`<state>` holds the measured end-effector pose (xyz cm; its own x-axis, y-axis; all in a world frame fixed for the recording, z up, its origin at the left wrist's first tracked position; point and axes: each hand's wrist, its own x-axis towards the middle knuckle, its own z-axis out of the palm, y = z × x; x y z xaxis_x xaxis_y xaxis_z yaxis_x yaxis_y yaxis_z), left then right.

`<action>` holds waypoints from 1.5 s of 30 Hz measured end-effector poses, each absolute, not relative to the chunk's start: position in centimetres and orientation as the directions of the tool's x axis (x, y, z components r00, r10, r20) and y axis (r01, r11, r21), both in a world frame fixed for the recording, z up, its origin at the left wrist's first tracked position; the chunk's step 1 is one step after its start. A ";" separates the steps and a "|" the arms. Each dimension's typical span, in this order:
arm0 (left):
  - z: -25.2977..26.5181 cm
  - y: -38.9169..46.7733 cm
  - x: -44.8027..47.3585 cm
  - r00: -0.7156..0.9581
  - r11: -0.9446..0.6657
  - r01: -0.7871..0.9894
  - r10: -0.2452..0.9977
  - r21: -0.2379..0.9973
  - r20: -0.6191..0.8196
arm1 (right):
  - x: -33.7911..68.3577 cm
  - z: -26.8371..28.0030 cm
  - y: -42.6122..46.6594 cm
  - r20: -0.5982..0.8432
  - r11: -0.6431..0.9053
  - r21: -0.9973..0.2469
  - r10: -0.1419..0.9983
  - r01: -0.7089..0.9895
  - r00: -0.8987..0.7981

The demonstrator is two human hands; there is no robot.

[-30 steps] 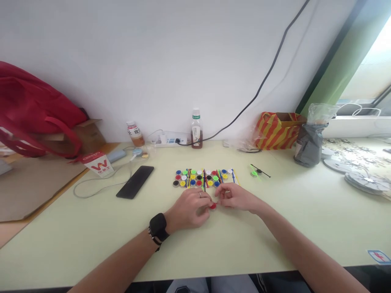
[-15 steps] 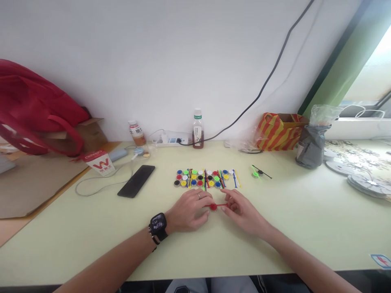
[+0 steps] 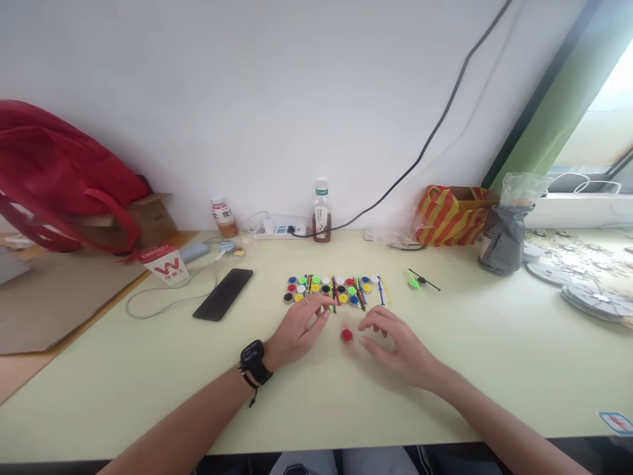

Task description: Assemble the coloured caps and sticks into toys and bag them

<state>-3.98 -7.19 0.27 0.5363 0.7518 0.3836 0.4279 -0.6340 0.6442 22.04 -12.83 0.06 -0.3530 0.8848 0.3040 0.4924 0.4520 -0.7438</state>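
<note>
A small round spinner with a red cap [image 3: 347,336] stands on the table between my hands. Its pointer shows only as a faint reddish blur around it. To the left, my left hand [image 3: 298,330] hovers with thumb and forefinger apart, its fingertips near the front of several rows of coloured round bases [image 3: 315,289] and thin coloured pointers [image 3: 360,292]. My right hand [image 3: 395,340] is at the red spinner's right side, fingers curved and parted, holding nothing. Farther right lies a green and black spinner pair [image 3: 417,280].
A black phone [image 3: 223,294] and a red-and-white carton [image 3: 165,265] lie left. Along the wall stand a tea bottle [image 3: 322,211], a second bottle [image 3: 223,218], a power strip [image 3: 279,227] and a striped bag [image 3: 452,214]. Grey discs [image 3: 598,300] sit at right.
My left hand has let go of the red pointer and moved up and left. The pointer, sharp before, is now blurred. My right hand has drawn slightly away from it.
</note>
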 end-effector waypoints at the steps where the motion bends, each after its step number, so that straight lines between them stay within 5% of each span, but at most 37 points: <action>1: 0.3 -7.1 -3.9 0.530 -0.616 0.426 0.763 0.662 0.369 | 21.9 0.1 -12.6 0.324 0.507 -0.698 0.853 0.505 -0.409; 9: 0.2 -6.4 -4.1 0.480 -0.532 0.396 0.815 0.748 0.326 | 20.1 -0.7 -10.5 0.334 0.705 -0.466 0.699 0.534 -0.632; 19: 0.2 -6.5 -4.0 0.524 -0.524 0.420 0.807 0.741 0.274 | 21.0 -0.9 -10.0 0.373 0.638 -0.547 0.766 0.542 -0.524; 22: 0.0 -6.5 -4.0 0.519 -0.516 0.423 0.812 0.745 0.268 | 23.2 0.4 -9.0 0.473 0.565 -0.584 0.820 0.582 -0.322; 27: -0.4 -6.4 -4.0 0.520 -0.523 0.442 0.811 0.729 0.267 | 28.3 1.4 -5.9 0.521 0.295 -0.475 0.853 0.829 -0.005; 33: -0.2 -6.4 -4.1 0.549 -0.536 0.487 0.802 0.690 0.235 | 31.4 -1.2 -3.5 0.247 -0.010 -0.256 0.966 0.967 0.075; 37: 0.0 -6.5 -4.0 0.566 -0.546 0.489 0.792 0.681 0.229 | 31.7 -2.5 -3.2 0.336 -0.047 -0.114 0.938 0.992 0.084; 45: -0.1 -6.4 -4.0 0.592 -0.569 0.483 0.772 0.665 0.231 | 28.6 -3.3 -3.7 0.320 0.177 -0.310 0.945 0.934 -0.073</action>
<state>-4.02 -6.45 -0.10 0.5921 0.7721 0.2306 0.4832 -0.5692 0.6652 28.58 -3.67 -3.25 -0.0728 0.9447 0.3199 0.9341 0.1770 -0.3101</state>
